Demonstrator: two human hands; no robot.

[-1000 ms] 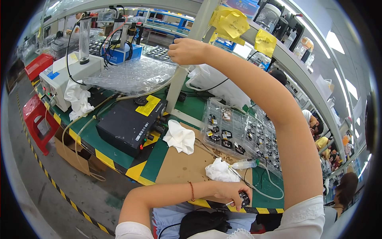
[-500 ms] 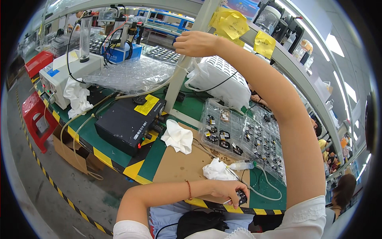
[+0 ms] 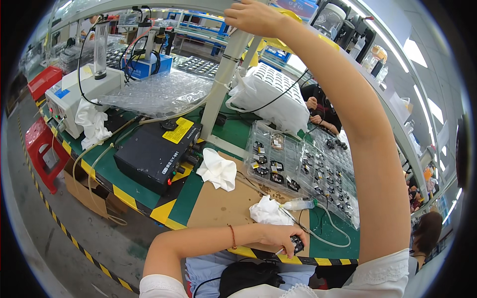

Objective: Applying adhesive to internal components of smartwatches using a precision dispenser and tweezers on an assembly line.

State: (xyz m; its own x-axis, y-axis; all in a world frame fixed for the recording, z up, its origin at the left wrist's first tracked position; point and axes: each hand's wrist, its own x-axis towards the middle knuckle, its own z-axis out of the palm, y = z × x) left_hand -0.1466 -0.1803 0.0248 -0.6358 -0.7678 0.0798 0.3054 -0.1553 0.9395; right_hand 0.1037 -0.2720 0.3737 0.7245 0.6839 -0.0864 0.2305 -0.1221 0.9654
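Note:
My left hand (image 3: 280,237), with a thin red bracelet at its wrist, is closed around a small black part (image 3: 297,243) at the front table edge. A thin pale tip shows under its fingers, too small to name. My right hand (image 3: 253,18) is raised high beside the top of the white post (image 3: 226,74). Its fingers are bent together, and what they hold, if anything, is hidden. Yellow paper notes (image 3: 281,43) hang behind the right wrist. Near the left hand lie a crumpled white cloth (image 3: 268,211) and a clear syringe (image 3: 298,204) with a green end and a tube.
Clear trays of small black parts (image 3: 273,156) lie behind the brown board (image 3: 213,211). A black control box (image 3: 154,154) and a white cloth (image 3: 217,170) stand left. A white bag (image 3: 271,99) sits at the post; another person's hands (image 3: 315,111) are beyond it.
My right hand has moved up along the post, and the yellow notes have shifted behind the arm. Another person has come into fuller view. The left hand keeps its hold on the black part.

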